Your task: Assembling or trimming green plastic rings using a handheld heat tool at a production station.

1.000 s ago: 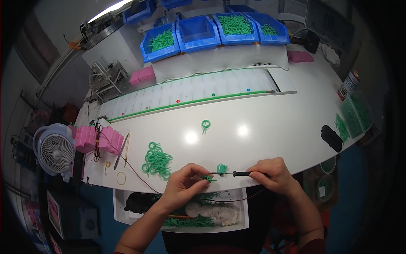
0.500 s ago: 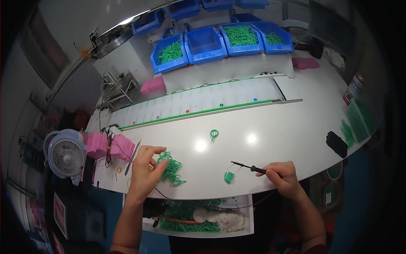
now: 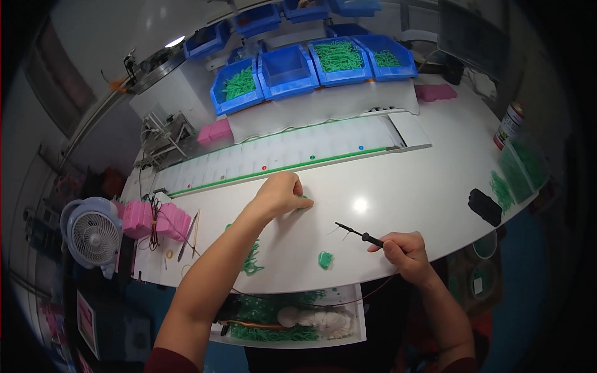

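Observation:
My left hand (image 3: 285,195) reaches out over the white table with its fingers closed around a small green looped plastic piece (image 3: 303,198), mostly hidden by the fingertips. In my right hand (image 3: 405,253) is a black pen-shaped tool (image 3: 367,237); fine wire shows at its tip, and a thin cord trails from it. Just left of that tip lies a small green lump (image 3: 325,260). Under my left forearm a pile of green plastic pieces (image 3: 251,260) is partly covered.
Blue bins (image 3: 286,73), some holding green pieces, stand behind a long white tray with a green edge (image 3: 273,166). Pink blocks (image 3: 138,219) and a fan (image 3: 94,231) are at left. An open drawer (image 3: 356,323) sits below the front edge. A spray can (image 3: 509,126) stands at right.
My left hand has moved from the green pile, forward and right, to the lone looped piece. The right hand still holds the tool, and the whole view has shifted slightly.

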Motion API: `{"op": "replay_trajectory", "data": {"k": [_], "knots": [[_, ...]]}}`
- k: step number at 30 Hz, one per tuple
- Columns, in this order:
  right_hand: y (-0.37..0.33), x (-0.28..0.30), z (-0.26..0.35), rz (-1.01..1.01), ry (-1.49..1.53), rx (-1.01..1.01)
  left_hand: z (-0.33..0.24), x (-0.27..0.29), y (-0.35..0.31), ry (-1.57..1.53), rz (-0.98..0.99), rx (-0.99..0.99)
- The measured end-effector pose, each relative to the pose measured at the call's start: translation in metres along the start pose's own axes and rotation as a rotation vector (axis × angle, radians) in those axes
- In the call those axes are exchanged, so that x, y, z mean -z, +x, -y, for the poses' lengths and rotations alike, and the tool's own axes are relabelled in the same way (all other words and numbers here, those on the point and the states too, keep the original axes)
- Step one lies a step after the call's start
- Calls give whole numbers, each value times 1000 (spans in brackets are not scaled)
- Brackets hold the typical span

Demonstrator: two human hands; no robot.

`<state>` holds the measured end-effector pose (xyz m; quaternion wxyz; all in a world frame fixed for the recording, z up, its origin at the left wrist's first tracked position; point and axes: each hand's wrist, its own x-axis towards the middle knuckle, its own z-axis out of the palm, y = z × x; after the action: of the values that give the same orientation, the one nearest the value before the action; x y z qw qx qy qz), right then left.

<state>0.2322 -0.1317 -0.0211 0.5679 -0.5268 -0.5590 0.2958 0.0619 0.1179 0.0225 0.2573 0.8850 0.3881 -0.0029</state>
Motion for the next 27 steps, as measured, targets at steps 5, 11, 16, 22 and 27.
{"op": "replay_trajectory", "data": {"k": [5, 11, 16, 22, 27], "knots": [[-3, 1, -2, -4, 98, -77, 0, -12, -23, -148, -77, -71], [3, -16, 2, -148, 134, -78, -19, -40, -89, -1312, 117, 69], [18, -42, 33, -36, 58, -139, -18, -60, -127, -1723, 150, 135], [27, -59, 36, -4, -20, -128, -22, -67, -130, -1685, 188, 120], [28, -63, 30, -2, -24, -118, -14, -72, -131, -1712, 248, 118]]}}
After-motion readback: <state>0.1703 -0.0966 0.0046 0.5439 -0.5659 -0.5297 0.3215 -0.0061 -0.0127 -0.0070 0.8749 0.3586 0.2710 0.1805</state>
